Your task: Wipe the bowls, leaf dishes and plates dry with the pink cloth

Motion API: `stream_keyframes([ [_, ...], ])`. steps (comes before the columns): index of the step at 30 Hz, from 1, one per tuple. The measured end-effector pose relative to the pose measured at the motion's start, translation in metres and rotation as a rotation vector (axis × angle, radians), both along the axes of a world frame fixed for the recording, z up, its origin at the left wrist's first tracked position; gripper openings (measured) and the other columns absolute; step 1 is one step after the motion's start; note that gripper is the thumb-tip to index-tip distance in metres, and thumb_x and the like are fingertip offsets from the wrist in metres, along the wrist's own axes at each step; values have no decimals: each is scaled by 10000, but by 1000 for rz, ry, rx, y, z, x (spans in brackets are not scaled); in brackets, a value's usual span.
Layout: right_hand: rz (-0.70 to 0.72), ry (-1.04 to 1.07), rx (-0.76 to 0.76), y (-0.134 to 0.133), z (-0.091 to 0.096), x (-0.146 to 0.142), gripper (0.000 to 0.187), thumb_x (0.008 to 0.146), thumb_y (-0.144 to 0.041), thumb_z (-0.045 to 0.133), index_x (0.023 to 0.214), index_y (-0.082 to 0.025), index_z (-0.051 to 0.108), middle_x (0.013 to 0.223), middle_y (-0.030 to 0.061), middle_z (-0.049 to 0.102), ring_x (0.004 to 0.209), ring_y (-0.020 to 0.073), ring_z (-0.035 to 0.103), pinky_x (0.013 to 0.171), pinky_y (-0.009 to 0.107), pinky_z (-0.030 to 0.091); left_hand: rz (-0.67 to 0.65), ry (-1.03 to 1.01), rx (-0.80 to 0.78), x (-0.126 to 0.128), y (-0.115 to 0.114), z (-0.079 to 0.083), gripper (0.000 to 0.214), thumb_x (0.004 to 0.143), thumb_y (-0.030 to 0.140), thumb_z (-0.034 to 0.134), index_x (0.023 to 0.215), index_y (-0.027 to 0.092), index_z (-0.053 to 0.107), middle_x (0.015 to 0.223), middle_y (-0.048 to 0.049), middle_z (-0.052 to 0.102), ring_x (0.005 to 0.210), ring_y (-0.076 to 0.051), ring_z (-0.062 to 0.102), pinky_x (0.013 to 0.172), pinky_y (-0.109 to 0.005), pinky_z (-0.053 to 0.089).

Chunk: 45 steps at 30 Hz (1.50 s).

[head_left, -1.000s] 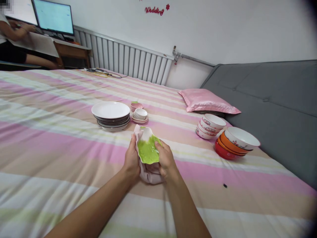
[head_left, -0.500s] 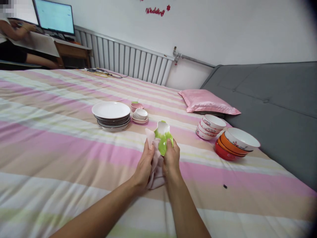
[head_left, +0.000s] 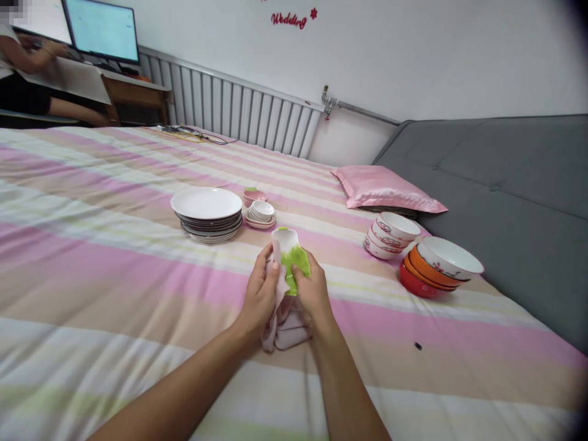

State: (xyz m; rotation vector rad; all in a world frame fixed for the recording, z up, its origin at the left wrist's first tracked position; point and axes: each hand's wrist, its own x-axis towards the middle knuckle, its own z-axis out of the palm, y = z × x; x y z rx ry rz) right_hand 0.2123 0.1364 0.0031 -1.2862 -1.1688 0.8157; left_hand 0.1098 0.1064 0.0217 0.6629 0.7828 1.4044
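Observation:
A small green-and-white dish [head_left: 294, 260], shaped like a leafy vegetable, is held upright over the bed. My right hand [head_left: 313, 286] grips its right side, the thumb pressed on the green inner face. My left hand [head_left: 261, 288] is closed on a pale pink cloth [head_left: 287, 327], which lies against the dish's left edge and hangs below both hands. The left fingers behind the cloth are partly hidden. Just beyond the dish stand small white bowls [head_left: 263, 211] on shallow pinkish dishes, with pink bowls [head_left: 254, 196] behind them.
A stack of plates [head_left: 206, 204] stands to the left. On the right are stacked patterned bowls [head_left: 389, 236] and larger orange, red and white bowls [head_left: 429, 275]. A pink pillow [head_left: 388, 188] lies behind them. A small black object [head_left: 418, 346] rests on the striped bedspread. Someone sits at a desk [head_left: 133, 92].
Both hands have shifted slightly left with the dish and cloth. My left hand now presses the cloth closer along the dish's left edge. The stacks have not moved.

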Motion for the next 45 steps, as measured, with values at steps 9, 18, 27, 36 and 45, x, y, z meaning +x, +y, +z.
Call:
stream_keyframes([
  [9, 44, -235, 37, -1, 1, 4, 447, 762, -184, 484, 1198, -225, 572, 1139, 46, 649, 1054, 203, 582, 953, 349, 417, 120, 188, 120, -3, 14, -16, 522, 762, 163, 642, 1252, 306, 537, 1313, -20, 547, 1160, -176, 530, 941, -238, 414],
  [18, 105, -387, 98, -13, 12, -7, 460, 805, -168, 444, 1235, -272, 570, 1193, 17, 636, 1101, 207, 578, 969, 334, 402, 110, 254, 72, -10, 26, -28, 272, 716, 353, 678, 906, 166, 629, 774, -9, 642, 668, -136, 575, 590, -215, 449],
  [27, 227, -513, 73, -18, 17, -9, 478, 811, -145, 439, 1240, -311, 564, 1158, 7, 660, 1077, 233, 601, 930, 348, 423, 145, 294, -55, -22, 39, -40, 396, 627, 501, 724, 702, 135, 595, 584, -2, 594, 513, -124, 527, 458, -218, 367],
  [36, 194, -471, 69, -16, 15, -6, 453, 811, -149, 449, 1217, -304, 577, 1148, 4, 662, 1080, 222, 595, 936, 334, 415, 103, 208, -47, -17, 37, -30, 369, 582, 387, 768, 792, 129, 609, 682, -24, 646, 577, -136, 573, 537, -239, 443],
  [45, 129, -471, 72, -10, 12, 2, 435, 805, -144, 443, 1200, -251, 587, 1138, 21, 666, 1075, 210, 596, 940, 314, 420, -31, 222, -18, -14, 30, -23, 339, 577, 241, 740, 861, 146, 581, 745, -12, 645, 615, -153, 611, 574, -257, 480],
])
